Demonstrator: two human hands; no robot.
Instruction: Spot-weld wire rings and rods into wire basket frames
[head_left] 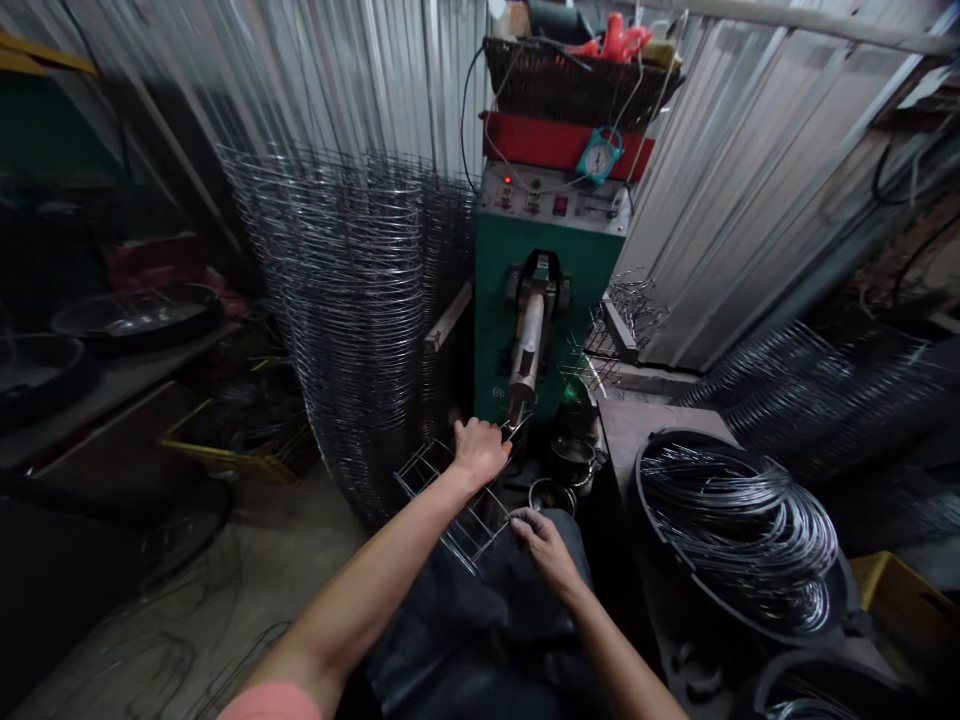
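A wire frame [476,530] of crossed metal rods lies over my dark-covered lap, its far end under the tip of a green welding machine [495,300]. My left hand [480,452] is closed at the frame's far side, close to the machine's electrode arm [527,345]; a bit of orange shows by its fingers. Nearer to me, my right hand [536,540] pinches the frame's right edge between thumb and fingers.
Tall stacks of wire rings [352,300] rise left of the machine. On the right, a black tub [645,500] holds curved wires on a bench. Small bowls [572,455] sit below the machine. A yellow crate [225,455] stands on the floor at left.
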